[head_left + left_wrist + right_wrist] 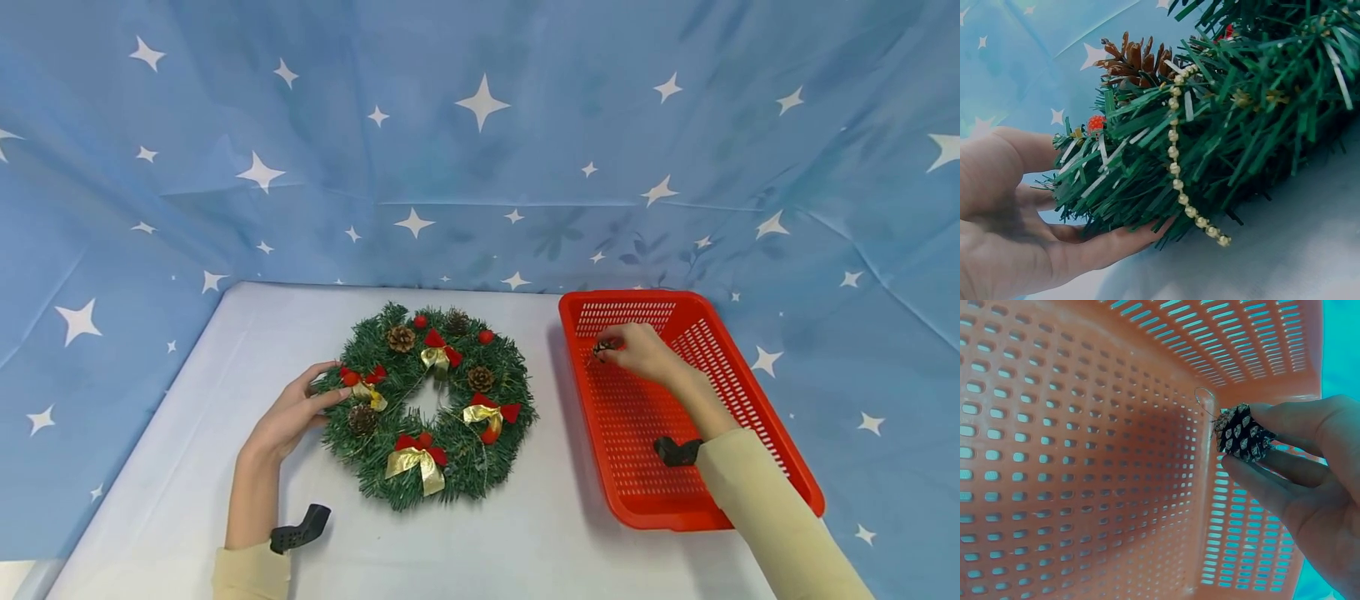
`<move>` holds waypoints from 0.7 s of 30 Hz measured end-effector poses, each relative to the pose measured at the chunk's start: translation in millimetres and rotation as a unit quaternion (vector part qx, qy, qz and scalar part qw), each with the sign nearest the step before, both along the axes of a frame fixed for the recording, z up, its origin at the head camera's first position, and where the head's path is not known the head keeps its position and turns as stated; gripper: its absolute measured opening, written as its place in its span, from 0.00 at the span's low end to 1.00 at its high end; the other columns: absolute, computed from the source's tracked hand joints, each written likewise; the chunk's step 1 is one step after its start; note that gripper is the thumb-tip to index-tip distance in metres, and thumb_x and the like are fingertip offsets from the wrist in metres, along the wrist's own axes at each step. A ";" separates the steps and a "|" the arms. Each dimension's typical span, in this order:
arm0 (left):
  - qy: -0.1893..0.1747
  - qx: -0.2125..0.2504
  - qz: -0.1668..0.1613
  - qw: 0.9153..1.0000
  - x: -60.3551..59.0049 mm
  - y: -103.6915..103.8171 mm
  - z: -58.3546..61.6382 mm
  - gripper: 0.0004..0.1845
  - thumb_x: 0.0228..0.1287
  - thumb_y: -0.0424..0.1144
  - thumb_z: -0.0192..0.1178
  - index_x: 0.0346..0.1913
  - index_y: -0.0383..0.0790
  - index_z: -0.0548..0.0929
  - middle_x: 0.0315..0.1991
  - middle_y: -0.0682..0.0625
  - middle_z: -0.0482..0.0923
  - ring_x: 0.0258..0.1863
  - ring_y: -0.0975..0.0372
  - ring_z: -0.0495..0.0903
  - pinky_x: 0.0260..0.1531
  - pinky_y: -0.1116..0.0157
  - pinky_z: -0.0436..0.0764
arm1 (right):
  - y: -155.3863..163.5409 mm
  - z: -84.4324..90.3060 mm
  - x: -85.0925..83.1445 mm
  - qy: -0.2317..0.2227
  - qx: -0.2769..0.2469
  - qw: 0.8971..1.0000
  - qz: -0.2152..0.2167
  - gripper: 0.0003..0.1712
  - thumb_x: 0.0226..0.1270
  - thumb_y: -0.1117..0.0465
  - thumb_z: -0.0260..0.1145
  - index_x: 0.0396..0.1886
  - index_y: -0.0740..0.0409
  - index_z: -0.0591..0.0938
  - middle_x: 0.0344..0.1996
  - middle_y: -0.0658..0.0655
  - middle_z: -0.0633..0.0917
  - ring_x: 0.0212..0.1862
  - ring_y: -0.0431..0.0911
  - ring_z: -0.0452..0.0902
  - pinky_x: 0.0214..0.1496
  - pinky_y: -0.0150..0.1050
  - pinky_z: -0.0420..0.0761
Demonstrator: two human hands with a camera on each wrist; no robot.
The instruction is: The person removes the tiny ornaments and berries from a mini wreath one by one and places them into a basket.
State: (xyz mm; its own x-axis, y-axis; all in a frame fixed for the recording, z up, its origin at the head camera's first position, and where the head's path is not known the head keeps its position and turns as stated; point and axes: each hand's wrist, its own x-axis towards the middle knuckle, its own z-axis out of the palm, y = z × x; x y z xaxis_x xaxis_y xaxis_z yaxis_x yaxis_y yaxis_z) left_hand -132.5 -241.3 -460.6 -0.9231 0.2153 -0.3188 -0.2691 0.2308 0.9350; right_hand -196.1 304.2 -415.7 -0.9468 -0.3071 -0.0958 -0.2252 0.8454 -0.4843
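Right wrist view shows my right hand (pixel 1310 481) pinching 1 pine cone (pixel 1241 432) inside the red basket (pixel 1085 456), left hand (pixel 288 417) fingers spread against the wreath (pixel 431 404) on the surface, so I judge the next move carries it there.

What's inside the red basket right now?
Inside the red basket only the right hand shows, pinching a small pine cone above the bare perforated floor. The forearm hides a strip of the floor near the front.

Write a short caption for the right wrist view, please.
Right hand pinches a small pine cone inside the red basket.
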 end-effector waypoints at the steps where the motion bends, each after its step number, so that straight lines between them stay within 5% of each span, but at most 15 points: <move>1: -0.002 0.003 0.000 1.000 -0.1 -0.4 0.1 0.39 0.76 0.44 0.62 0.82 0.42 0.55 0.73 0.31 0.51 0.46 0.59 0.69 0.35 0.62 0.76 | 0.3 -1.4 -0.9 -0.001 0.001 1.000 0.000 0.13 0.70 0.68 0.67 0.51 0.69 0.87 0.40 0.63 0.91 0.41 0.53 0.85 0.37 0.42 0.77; 8: -0.001 0.002 0.000 1.000 -0.3 -2.4 -1.4 0.41 0.75 0.44 0.63 0.82 0.42 0.54 0.78 0.30 0.47 0.64 0.48 0.67 0.43 0.63 0.80 | 1.5 -8.8 -6.8 -0.010 0.003 1.000 0.005 0.12 0.69 0.67 0.68 0.50 0.68 0.87 0.38 0.61 0.91 0.41 0.53 0.87 0.40 0.45 0.81; 21: -0.003 0.005 0.004 1.000 -1.9 -0.6 -4.0 0.41 0.75 0.44 0.63 0.82 0.43 0.54 0.79 0.29 0.45 0.69 0.42 0.64 0.50 0.57 0.78 | -1.8 -25.0 -17.7 -0.022 -0.003 1.000 0.019 0.13 0.69 0.68 0.69 0.50 0.70 0.87 0.41 0.64 0.90 0.44 0.54 0.85 0.45 0.49 0.84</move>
